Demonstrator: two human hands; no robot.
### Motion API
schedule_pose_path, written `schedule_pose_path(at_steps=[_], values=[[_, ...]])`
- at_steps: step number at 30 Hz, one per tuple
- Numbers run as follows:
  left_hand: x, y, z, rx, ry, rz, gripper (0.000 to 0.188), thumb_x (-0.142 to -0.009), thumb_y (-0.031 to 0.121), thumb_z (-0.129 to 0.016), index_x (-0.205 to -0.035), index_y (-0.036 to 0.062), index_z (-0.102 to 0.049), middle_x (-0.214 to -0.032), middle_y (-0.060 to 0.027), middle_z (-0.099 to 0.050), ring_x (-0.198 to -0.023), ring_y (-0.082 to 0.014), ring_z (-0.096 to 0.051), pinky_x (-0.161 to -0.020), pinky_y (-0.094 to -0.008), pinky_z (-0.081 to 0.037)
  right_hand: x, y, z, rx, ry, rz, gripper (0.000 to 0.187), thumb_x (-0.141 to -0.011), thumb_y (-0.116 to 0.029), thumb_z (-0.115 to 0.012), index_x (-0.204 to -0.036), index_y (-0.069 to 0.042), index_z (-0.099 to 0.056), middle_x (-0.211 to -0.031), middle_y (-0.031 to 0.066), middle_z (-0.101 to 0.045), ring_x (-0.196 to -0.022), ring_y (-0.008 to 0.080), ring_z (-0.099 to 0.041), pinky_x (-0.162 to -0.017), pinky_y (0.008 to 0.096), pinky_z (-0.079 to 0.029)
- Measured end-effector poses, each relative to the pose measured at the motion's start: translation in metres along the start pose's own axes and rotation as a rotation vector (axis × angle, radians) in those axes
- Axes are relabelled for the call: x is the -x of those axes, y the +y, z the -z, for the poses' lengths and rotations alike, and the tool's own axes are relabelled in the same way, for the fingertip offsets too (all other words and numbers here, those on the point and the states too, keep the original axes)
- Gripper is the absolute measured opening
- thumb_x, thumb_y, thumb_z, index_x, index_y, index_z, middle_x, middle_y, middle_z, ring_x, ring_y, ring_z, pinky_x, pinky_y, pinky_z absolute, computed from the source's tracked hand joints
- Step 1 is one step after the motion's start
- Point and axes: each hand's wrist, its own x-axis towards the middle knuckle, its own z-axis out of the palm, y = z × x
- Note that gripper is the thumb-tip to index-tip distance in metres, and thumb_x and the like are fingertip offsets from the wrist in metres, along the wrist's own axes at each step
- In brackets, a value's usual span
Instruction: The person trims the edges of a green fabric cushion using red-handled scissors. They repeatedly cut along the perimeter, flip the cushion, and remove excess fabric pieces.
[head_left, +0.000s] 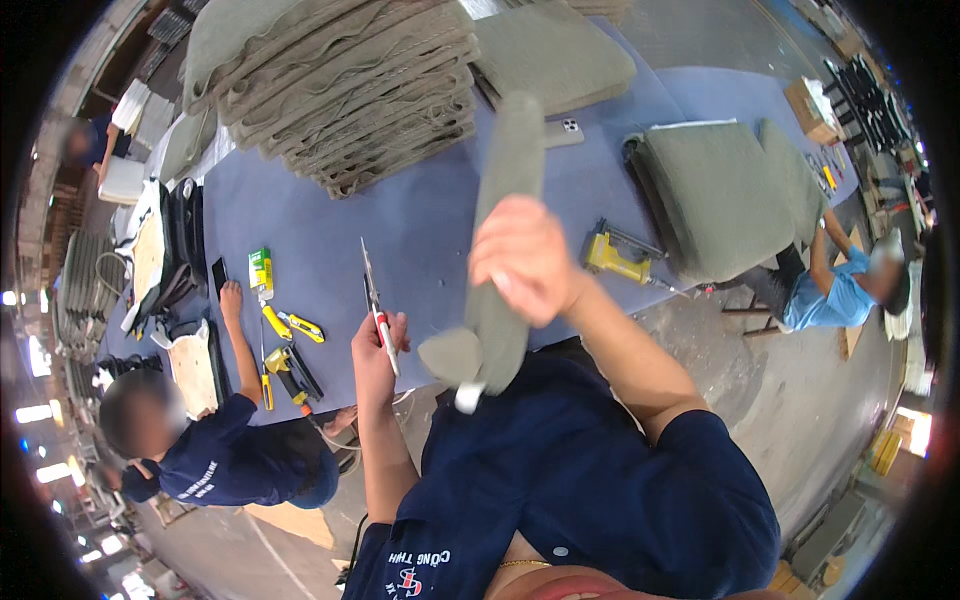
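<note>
My left hand [376, 358] is closed around the red and white handles of a pair of scissors [369, 280], blades pointing away from me. The blades look slightly parted. In my right hand [525, 262] I grip a long, grey-green fabric-covered padded piece [505, 345], held up in front of my chest and slightly blurred. Its near end shows a folded-over flap and a small white tag [468, 397]. Between that flap and the scissors is a narrow gap. My fingers hide the middle of the piece.
Stacked grey-green covers [340, 100] rise at the back of the blue-grey table [300, 210]. A yellow staple gun [618, 258] and upholstered cushions [710, 200] lie right. Left are another staple gun [290, 375], a utility knife [303, 327] and a green-yellow box [260, 272]. Co-workers sit on both sides.
</note>
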Motion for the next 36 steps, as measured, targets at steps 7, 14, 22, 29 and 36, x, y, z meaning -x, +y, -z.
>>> schedule_pose_path(at_steps=[7, 14, 22, 29, 36], values=[[-0.026, 0.086, -0.035, 0.002, 0.051, -0.105, 0.04, -0.113, 0.041, -0.061, -0.125, 0.0037, -0.065, -0.116, -0.0069, -0.069, -0.1, -0.015, -0.063, -0.088, -0.0339, -0.052, 0.072, -0.033, -0.088, -0.285, -0.108, -0.139, 0.049, -0.099, -0.022, -0.072, -0.148, -0.02, -0.064, -0.165, 0.013, -0.05, -0.153, 0.0343, -0.048, -0.125, 0.06, -0.035], [-0.028, 0.123, 0.0, -0.553, -0.005, -0.265, 0.046, -0.106, 0.032, -0.071, -0.137, -0.0003, -0.059, -0.117, -0.0038, -0.061, -0.108, -0.0166, -0.058, -0.102, -0.0314, -0.044, 0.253, 0.068, -0.083, -0.242, -0.222, -1.327, 0.076, -0.105, -0.052, -0.066, -0.163, -0.007, -0.044, -0.165, 0.0251, -0.047, -0.153, 0.0423, -0.046, -0.124, 0.0479, -0.041], [-0.069, 0.134, -0.009, -0.866, 0.149, -0.313, 0.042, -0.107, 0.028, -0.073, -0.131, -0.0039, -0.062, -0.116, -0.0123, -0.065, -0.108, -0.0212, -0.058, -0.102, -0.0361, -0.046, 0.337, 0.052, -0.109, -0.913, -0.083, -1.801, 0.086, -0.103, -0.071, -0.062, -0.157, -0.005, -0.051, -0.114, 0.0095, -0.066, -0.094, 0.0171, -0.061, -0.074, 0.033, -0.054], [-0.091, 0.148, -0.01, -0.709, 0.142, -0.23, 0.041, -0.107, 0.036, -0.072, -0.125, -0.0008, -0.071, -0.11, -0.0151, -0.068, -0.099, -0.0242, -0.059, -0.091, -0.04, -0.052, 0.324, 0.074, -0.127, -1.445, -0.039, -1.828, 0.096, -0.101, -0.084, -0.048, -0.159, -0.008, -0.052, -0.136, 0.0108, -0.067, -0.11, 0.022, -0.064, -0.086, 0.0446, -0.054], [-0.052, 0.069, 0.066, -0.911, 0.225, -0.67, 0.034, -0.102, 0.023, -0.078, -0.121, -0.0017, -0.063, -0.107, -0.0167, -0.065, -0.1, -0.0258, -0.062, -0.093, -0.0337, -0.053, 0.3, 0.049, -0.085, -1.205, -0.087, -1.684, 0.109, -0.099, -0.087, -0.046, -0.173, -0.008, -0.026, -0.175, 0.0146, -0.03, -0.159, 0.0275, -0.031, -0.126, 0.05, -0.033]])
